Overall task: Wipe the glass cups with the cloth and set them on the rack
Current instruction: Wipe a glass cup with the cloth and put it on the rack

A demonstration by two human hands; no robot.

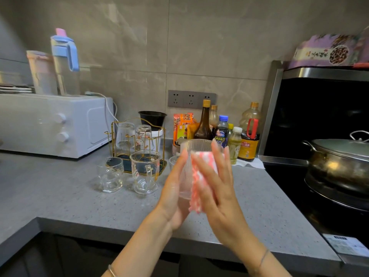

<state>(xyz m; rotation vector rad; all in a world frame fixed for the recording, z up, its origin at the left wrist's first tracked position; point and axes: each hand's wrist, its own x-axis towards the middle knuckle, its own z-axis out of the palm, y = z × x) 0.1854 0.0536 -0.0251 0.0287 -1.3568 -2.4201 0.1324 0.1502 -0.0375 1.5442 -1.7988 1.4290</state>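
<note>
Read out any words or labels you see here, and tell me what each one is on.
"Hello", upside down: cartoon cup on the rack.
Too blurred or small to read: print on the purple box, orange packet, blue-cap bottle, red-handle bottle, stove sticker.
</note>
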